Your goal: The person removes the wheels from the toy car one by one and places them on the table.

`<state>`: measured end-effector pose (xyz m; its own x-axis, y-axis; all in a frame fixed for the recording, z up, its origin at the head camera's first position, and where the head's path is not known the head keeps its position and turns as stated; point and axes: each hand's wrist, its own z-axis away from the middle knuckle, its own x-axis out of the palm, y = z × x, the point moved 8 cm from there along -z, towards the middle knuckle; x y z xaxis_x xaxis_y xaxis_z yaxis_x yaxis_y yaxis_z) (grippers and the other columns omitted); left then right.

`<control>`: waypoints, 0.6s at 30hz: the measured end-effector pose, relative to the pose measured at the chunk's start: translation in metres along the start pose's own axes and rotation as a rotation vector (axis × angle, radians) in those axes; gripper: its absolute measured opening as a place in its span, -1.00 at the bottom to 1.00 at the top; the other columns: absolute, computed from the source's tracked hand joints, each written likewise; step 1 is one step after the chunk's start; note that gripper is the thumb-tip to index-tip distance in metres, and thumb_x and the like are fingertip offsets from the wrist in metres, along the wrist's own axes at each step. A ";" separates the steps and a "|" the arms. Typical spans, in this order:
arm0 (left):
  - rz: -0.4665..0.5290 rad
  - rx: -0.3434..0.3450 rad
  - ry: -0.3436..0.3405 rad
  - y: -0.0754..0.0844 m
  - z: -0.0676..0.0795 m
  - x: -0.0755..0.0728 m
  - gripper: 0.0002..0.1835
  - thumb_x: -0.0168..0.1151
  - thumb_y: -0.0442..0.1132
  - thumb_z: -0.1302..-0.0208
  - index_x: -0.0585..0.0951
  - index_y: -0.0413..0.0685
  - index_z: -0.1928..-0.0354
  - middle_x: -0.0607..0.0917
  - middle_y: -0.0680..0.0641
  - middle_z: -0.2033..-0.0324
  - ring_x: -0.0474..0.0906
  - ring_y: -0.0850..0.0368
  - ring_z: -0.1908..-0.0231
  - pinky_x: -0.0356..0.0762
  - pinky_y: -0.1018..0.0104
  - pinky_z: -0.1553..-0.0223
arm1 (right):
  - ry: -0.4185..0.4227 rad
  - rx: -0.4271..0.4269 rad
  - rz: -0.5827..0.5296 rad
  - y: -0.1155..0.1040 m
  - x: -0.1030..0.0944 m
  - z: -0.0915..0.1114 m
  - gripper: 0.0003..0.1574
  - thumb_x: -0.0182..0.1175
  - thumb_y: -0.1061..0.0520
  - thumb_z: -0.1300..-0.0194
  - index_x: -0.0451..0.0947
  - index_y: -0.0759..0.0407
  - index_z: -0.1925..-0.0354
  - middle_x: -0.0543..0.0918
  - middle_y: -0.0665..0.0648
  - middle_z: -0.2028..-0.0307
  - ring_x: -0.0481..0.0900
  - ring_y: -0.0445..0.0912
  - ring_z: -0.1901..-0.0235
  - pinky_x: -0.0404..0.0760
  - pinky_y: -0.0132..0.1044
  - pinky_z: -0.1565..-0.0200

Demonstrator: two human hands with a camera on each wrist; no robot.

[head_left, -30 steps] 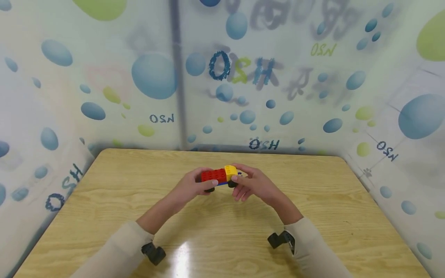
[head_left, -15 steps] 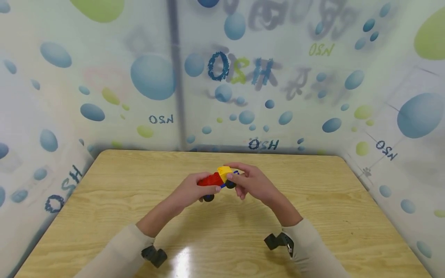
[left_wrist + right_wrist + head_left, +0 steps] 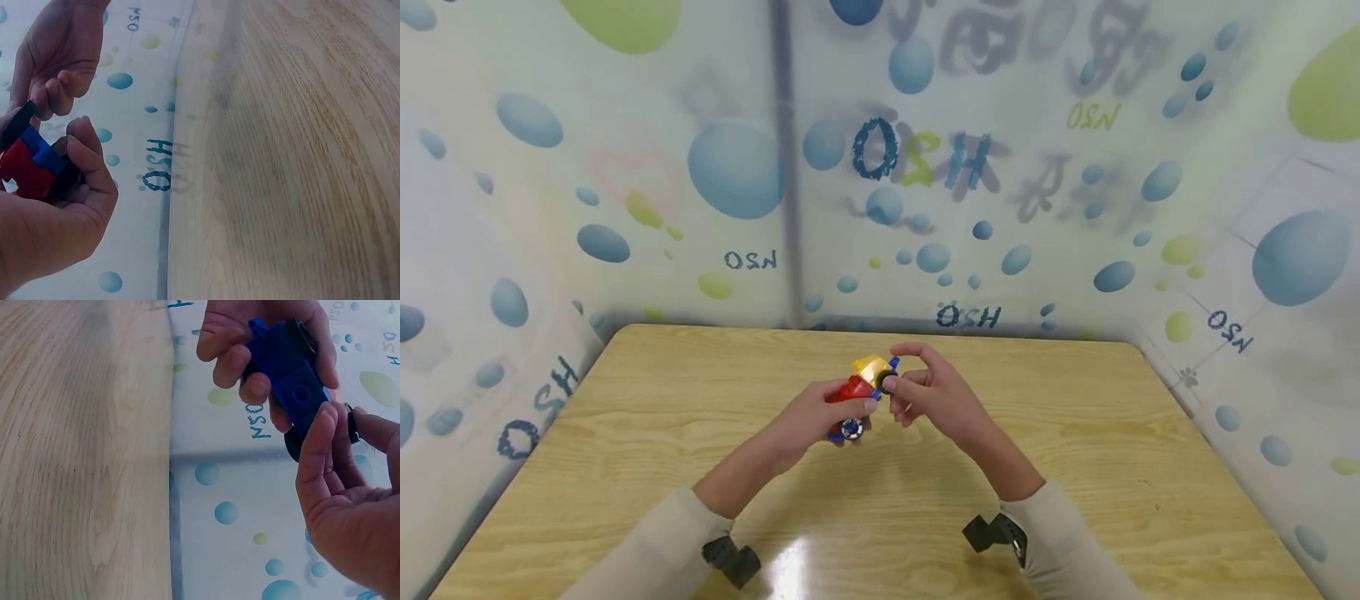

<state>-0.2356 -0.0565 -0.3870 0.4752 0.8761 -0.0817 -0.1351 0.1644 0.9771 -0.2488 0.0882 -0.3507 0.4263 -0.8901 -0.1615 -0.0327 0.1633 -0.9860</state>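
Observation:
A toy truck built of bricks [image 3: 870,367], with a yellow cab, red body, blue base and black wheels, is held up above the table between both hands. My left hand [image 3: 808,417] grips it round the red rear part, thumb along the side near a rear wheel [image 3: 852,429]. At the front, the thumb of my right hand [image 3: 943,396] lies on a front wheel [image 3: 353,423] and pinches it, other fingers bent. The right wrist view shows the truck's blue underside [image 3: 300,394]. Fingers hide much of the red body.
A wood-grain table [image 3: 880,517] lies below the hands. Pale walls [image 3: 1045,208] with blue and green drop prints stand behind and at both sides. Black wrist cameras [image 3: 732,561] sit at the sleeves.
The truck has tilted, its front end turning upward and its side with the wheels coming to face the head camera. The right thumb has shifted onto the front wheel.

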 end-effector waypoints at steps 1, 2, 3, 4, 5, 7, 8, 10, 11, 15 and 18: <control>0.016 0.003 -0.002 0.000 0.000 0.000 -0.47 0.22 0.05 -0.32 0.51 -0.21 -0.13 0.70 -0.18 0.22 0.62 0.05 0.34 0.59 0.17 0.22 | 0.016 0.003 0.001 0.000 0.000 0.000 -0.39 0.21 -0.01 -0.37 0.23 0.03 -0.27 0.62 0.16 0.50 0.59 -0.05 0.52 0.66 -0.20 0.37; 0.030 0.005 -0.003 0.000 0.000 0.001 -0.47 0.22 0.04 -0.32 0.51 -0.22 -0.14 0.71 -0.18 0.21 0.64 0.02 0.31 0.60 0.15 0.19 | 0.029 0.010 0.001 0.001 0.000 0.000 -0.40 0.21 -0.01 -0.37 0.22 0.06 -0.26 0.62 0.16 0.49 0.60 -0.05 0.51 0.67 -0.20 0.37; 0.042 0.009 -0.004 0.000 0.000 0.001 -0.49 0.21 0.02 -0.34 0.51 -0.23 -0.14 0.72 -0.16 0.22 0.65 0.00 0.29 0.60 0.13 0.16 | 0.040 0.017 0.000 0.002 0.000 -0.001 -0.40 0.21 -0.02 -0.36 0.21 0.09 -0.24 0.63 0.16 0.47 0.61 -0.05 0.50 0.67 -0.19 0.37; 0.054 0.014 -0.007 0.001 -0.001 0.002 -0.49 0.20 0.01 -0.34 0.52 -0.24 -0.14 0.72 -0.14 0.22 0.65 -0.04 0.26 0.60 0.10 0.12 | 0.051 0.026 0.003 0.002 -0.001 -0.001 -0.39 0.21 -0.02 -0.36 0.20 0.13 -0.22 0.65 0.17 0.45 0.63 -0.05 0.49 0.67 -0.19 0.36; 0.065 0.018 -0.010 0.001 -0.001 0.002 -0.50 0.20 0.00 -0.35 0.52 -0.25 -0.14 0.72 -0.13 0.23 0.66 -0.04 0.25 0.60 0.10 0.11 | 0.060 0.036 0.005 0.004 -0.001 -0.001 -0.39 0.22 -0.03 -0.36 0.19 0.16 -0.19 0.66 0.17 0.43 0.64 -0.04 0.48 0.68 -0.18 0.35; 0.084 0.024 -0.013 0.000 -0.002 0.003 -0.50 0.21 -0.02 -0.34 0.52 -0.27 -0.13 0.72 -0.13 0.23 0.66 -0.10 0.21 0.61 0.12 0.10 | 0.067 0.053 0.010 0.006 -0.001 -0.002 -0.42 0.22 -0.04 -0.36 0.21 0.21 -0.12 0.69 0.19 0.40 0.67 -0.04 0.45 0.68 -0.18 0.33; 0.090 0.025 -0.014 0.000 -0.003 0.003 -0.52 0.22 -0.03 -0.34 0.53 -0.26 -0.12 0.72 -0.13 0.23 0.66 -0.12 0.19 0.61 0.14 0.11 | 0.068 0.060 0.016 0.007 -0.001 -0.002 -0.45 0.22 -0.05 -0.35 0.24 0.24 -0.07 0.70 0.19 0.39 0.68 -0.04 0.43 0.69 -0.18 0.31; 0.098 0.029 -0.022 -0.001 -0.003 0.005 -0.51 0.23 -0.04 -0.33 0.52 -0.29 -0.12 0.72 -0.14 0.22 0.67 -0.11 0.18 0.61 0.19 0.14 | 0.067 0.070 0.031 0.009 -0.001 -0.002 -0.51 0.22 -0.06 -0.35 0.32 0.26 0.02 0.71 0.19 0.37 0.69 -0.03 0.40 0.69 -0.17 0.30; 0.104 0.027 -0.026 -0.001 -0.004 0.005 -0.51 0.23 -0.06 -0.32 0.51 -0.30 -0.12 0.72 -0.15 0.22 0.68 -0.07 0.19 0.61 0.22 0.16 | 0.062 0.074 0.039 0.010 -0.001 -0.002 -0.54 0.22 -0.07 -0.35 0.37 0.27 0.07 0.71 0.19 0.37 0.69 -0.04 0.40 0.69 -0.17 0.30; 0.118 0.026 -0.050 -0.002 -0.004 0.009 -0.52 0.23 -0.11 -0.32 0.48 -0.33 -0.14 0.72 -0.17 0.23 0.69 -0.02 0.22 0.61 0.25 0.19 | 0.029 0.078 0.081 0.009 0.001 -0.001 -0.54 0.20 -0.11 -0.35 0.54 0.30 0.18 0.69 0.16 0.41 0.67 -0.04 0.42 0.69 -0.16 0.31; 0.117 0.026 -0.066 -0.001 -0.004 0.012 -0.52 0.24 -0.10 -0.32 0.48 -0.30 -0.13 0.70 -0.16 0.27 0.68 0.00 0.27 0.61 0.24 0.22 | -0.006 0.087 0.113 0.009 0.003 -0.001 -0.48 0.18 -0.18 -0.35 0.60 0.29 0.23 0.69 0.14 0.45 0.66 -0.05 0.47 0.69 -0.13 0.32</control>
<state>-0.2336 -0.0445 -0.3902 0.5142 0.8565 0.0454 -0.1704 0.0501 0.9841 -0.2487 0.0871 -0.3599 0.4301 -0.8612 -0.2708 -0.0027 0.2988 -0.9543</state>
